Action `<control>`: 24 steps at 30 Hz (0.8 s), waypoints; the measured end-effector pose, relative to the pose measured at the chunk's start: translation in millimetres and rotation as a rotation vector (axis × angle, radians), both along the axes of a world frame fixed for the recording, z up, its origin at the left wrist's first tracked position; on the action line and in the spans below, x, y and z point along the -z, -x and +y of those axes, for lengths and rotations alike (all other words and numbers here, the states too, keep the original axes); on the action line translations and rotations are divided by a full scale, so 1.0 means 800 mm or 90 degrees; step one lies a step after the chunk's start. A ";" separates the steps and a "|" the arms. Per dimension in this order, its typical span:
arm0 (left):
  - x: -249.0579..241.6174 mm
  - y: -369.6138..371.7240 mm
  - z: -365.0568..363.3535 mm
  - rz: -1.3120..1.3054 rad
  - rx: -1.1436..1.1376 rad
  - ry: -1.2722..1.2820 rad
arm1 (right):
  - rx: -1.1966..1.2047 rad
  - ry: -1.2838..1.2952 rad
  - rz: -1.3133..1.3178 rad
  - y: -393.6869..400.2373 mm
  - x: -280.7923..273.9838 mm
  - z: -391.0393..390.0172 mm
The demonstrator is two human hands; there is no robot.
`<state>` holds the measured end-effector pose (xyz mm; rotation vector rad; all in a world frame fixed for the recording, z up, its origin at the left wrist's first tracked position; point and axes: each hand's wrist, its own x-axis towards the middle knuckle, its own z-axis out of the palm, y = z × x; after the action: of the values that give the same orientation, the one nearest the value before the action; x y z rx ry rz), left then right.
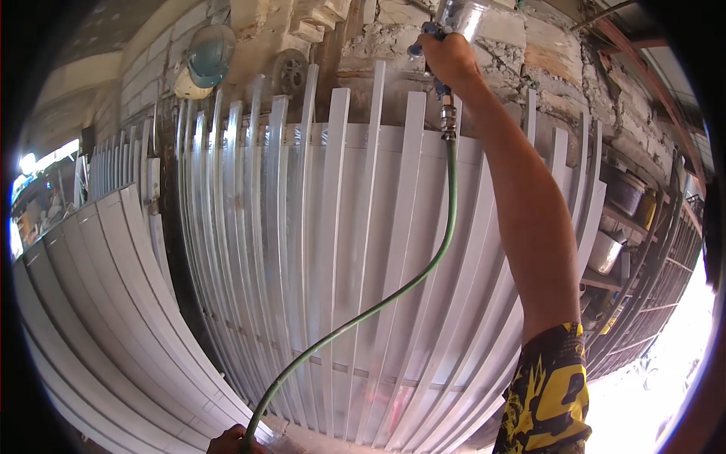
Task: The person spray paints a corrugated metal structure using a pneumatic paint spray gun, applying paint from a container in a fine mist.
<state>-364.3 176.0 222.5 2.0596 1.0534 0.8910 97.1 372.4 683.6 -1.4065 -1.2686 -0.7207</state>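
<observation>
Raised at the top of the view, my right hand (pixel 451 62) is closed around the grip of a spray gun (pixel 431 34) with a shiny metal cup. A brass-coloured and metal hose fitting (pixel 448 121) hangs below the grip. From it a green air hose (pixel 355 319) curves down to the lower left, where my left hand (pixel 236 440) is closed around it; the frame's bottom edge cuts this hand off. Behind the hose stands a large slatted metal panel (pixel 370 250). Its slats look pale grey toward the middle and right, and shinier bare metal at the left.
A second slatted panel (pixel 98 280) leans at the left. A rough block wall (pixel 393 30) stands behind, with a teal hard hat (pixel 212 57) hanging on it. Shelves at the right hold metal pots (pixel 605 251) beside a dark metal grille (pixel 665 280).
</observation>
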 end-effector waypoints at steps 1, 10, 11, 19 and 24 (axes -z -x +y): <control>0.000 0.000 -0.001 0.001 -0.001 -0.007 | 0.005 -0.010 0.005 -0.002 -0.008 0.004; 0.001 0.002 -0.002 0.019 -0.014 -0.023 | -0.073 -0.001 0.004 -0.019 -0.052 0.011; 0.000 0.002 -0.002 0.019 -0.017 -0.014 | -0.036 -0.009 0.004 -0.012 -0.058 0.019; 0.000 0.005 0.007 -0.018 0.017 -0.015 | -0.020 -0.001 -0.006 -0.003 -0.031 0.014; 0.020 0.018 0.013 -0.011 0.000 0.003 | 0.000 0.034 -0.018 0.019 0.014 0.009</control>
<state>-378.9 186.3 206.3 2.0438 1.0447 0.9035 81.8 379.5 672.0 -1.4437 -1.3187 -0.7126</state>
